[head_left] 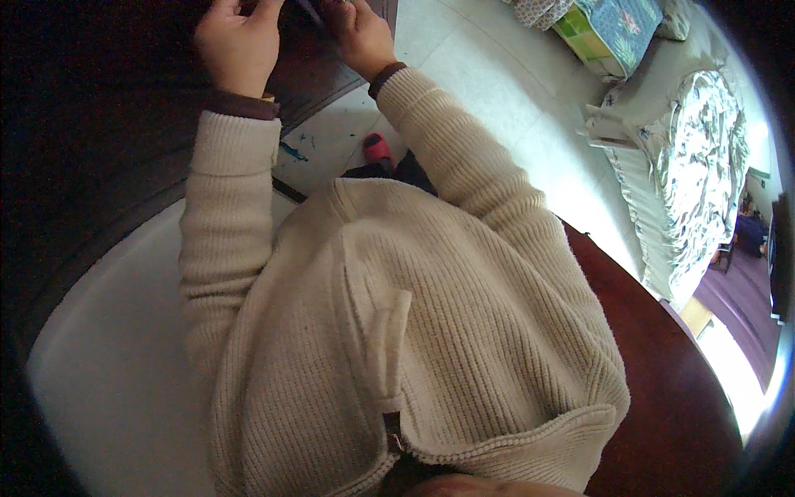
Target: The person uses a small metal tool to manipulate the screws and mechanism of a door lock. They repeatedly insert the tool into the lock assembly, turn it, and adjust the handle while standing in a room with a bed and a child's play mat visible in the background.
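Both hands are at the top edge of the head view, above a dark tabletop point(323, 79). My left hand point(240, 51) is closed, fingers curled and partly cut off by the frame. My right hand point(367, 40) is also closed, its fingertips bent round something dark that I cannot make out. Between the hands a thin greyish-purple strip point(310, 10) shows at the very edge. Whether either hand grips it cannot be told. Ribbed beige sleeves with brown cuffs cover both forearms.
A pale tiled floor point(472, 91) lies right of the table, with dark blue marks point(294, 151) and a red slipper point(377, 147) on it. A bed with a leaf-patterned cover point(704, 166) stands at the right, a green-blue bundle point(609, 37) beyond it. A dark red surface point(662, 373) is lower right.
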The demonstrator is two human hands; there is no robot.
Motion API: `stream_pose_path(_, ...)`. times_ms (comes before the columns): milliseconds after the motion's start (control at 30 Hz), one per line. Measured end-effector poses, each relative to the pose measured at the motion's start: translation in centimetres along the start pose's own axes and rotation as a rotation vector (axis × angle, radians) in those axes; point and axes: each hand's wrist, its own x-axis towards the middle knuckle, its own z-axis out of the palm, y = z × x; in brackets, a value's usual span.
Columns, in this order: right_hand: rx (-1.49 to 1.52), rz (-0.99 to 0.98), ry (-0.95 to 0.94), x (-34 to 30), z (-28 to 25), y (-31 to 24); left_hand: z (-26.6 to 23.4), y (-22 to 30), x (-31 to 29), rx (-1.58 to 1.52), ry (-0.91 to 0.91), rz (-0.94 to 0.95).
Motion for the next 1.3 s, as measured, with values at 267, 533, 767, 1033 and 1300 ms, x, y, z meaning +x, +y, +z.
stream_pose_path(267, -0.082, 0.25, -0.056, -2.0, -0.3, 1.2, 0.0, -0.2, 0.0, -0.008, 0.014, -0.012)
stream_pose_path(533, -0.127, 0.38, -0.116, -3.7, 0.0, 5.5, 0.2, 0.5, 0.2, 0.079, 0.005, -0.007)
stream_pose_path(767, 0.035, 0.265, -0.111, -3.3, -0.3, 3.9, 0.1, 0.2, -0.1, 0.11, 0.024, 0.054)
stream_pose_path(1033, 0.031, 0.148, -0.061, -1.3, -0.3, 3.0, 0.5, -0.1, -0.2, 0.08, 0.05, 0.024)
stream_pose_path(1300, -0.178, 0.211, -0.185, -1.2, -1.1, 4.1, 0.6, -0.1, -0.2, 0.102, 0.061, 0.081)
